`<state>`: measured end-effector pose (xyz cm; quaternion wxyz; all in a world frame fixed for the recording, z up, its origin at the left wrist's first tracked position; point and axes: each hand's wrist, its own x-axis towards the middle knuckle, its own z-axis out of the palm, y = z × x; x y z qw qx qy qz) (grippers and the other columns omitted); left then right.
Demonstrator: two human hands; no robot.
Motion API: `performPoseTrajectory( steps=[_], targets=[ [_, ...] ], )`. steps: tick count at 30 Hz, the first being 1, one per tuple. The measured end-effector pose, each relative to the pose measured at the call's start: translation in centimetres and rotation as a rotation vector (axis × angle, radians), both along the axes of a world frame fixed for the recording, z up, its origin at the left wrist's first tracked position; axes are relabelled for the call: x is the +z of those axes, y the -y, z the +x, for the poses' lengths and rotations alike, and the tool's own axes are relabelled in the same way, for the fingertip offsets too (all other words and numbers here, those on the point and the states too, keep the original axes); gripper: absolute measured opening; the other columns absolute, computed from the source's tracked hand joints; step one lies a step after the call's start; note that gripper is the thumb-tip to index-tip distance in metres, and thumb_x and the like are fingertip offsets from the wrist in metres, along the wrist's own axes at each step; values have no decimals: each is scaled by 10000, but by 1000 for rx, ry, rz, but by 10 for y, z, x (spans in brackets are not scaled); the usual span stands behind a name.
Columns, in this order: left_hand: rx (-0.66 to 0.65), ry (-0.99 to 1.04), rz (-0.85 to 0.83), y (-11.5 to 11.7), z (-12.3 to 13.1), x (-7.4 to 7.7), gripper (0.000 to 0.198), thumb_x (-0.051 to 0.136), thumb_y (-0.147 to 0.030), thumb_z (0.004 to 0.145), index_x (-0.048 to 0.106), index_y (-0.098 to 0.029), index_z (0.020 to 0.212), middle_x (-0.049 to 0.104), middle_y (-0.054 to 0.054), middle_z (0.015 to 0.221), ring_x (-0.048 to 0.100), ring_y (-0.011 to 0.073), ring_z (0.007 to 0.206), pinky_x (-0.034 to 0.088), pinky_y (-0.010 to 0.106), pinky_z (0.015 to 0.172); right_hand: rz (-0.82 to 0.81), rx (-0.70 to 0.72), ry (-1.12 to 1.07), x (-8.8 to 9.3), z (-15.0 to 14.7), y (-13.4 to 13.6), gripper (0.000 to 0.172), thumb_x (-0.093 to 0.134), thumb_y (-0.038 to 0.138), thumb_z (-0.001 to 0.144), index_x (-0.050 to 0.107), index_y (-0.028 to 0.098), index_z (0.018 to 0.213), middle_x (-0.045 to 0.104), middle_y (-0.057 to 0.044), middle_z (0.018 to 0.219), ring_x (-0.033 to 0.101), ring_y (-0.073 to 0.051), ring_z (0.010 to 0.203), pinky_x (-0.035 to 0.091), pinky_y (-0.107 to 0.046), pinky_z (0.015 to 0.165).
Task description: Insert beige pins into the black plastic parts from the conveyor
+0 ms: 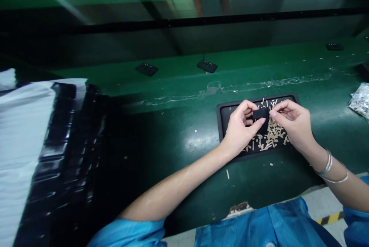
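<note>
Above a shallow black tray (221, 124), my left hand (240, 126) is closed on a small flat black plastic part (261, 126), its thumb across the front. My right hand (294, 122) comes from the other side, thumb and index finger pinched together at the part's right edge. Whatever lies between those fingertips is too small to make out. Many small tan strips (272, 135) are scattered in the tray under both hands. One loose strip (227, 174) lies on the bench in front of the tray.
On the green bench (178, 124), two flat black parts (147, 69) lie toward the back, and another black part (334, 47) rests at the far right. Stacked black trays with white sheets (25, 124) rise at the left. A crinkled silvery packet (360, 100) sits at the right edge.
</note>
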<state>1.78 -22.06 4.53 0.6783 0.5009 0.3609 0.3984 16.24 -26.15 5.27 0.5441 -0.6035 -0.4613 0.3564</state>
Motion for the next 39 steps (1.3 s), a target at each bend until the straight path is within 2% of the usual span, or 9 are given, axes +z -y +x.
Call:
performPoseTrajectory(
  steps=[17,24,29,32,39],
  targets=[
    [-12,-6,19,-1,-1,0,246,708,-161,669,493,-184,787,512,-23,750,484,91,695,382,184,585,-20,-12,-25,2,-1,-1,100,715,237,697,621,204,684,591,6,648,527,-106,561,453,-240,518],
    [8,52,17,-1,-1,-1,274,745,-174,643,517,-186,794,525,-22,771,515,96,718,409,176,591,-26,-1,-14,2,0,-1,128,722,276,698,616,205,685,581,8,628,522,-107,548,446,-239,500],
    [-18,136,-27,-3,-1,-3,302,760,-179,641,513,-183,814,582,-24,767,559,93,719,451,184,643,-37,47,-4,3,6,-4,139,709,322,737,639,203,713,603,5,639,534,-103,549,438,-233,495],
    [-37,186,-57,-3,-1,-5,316,763,-177,645,508,-183,831,626,-19,795,586,91,723,467,202,692,-35,96,-81,3,10,-6,154,670,354,781,647,208,742,620,6,647,539,-94,537,415,-218,467],
    [-73,192,-128,-5,0,-6,358,794,-213,610,517,-184,836,650,-20,786,619,105,722,486,231,725,-133,220,-238,6,14,-9,305,792,429,631,605,202,711,573,33,582,520,-85,492,410,-201,424]
  ],
)
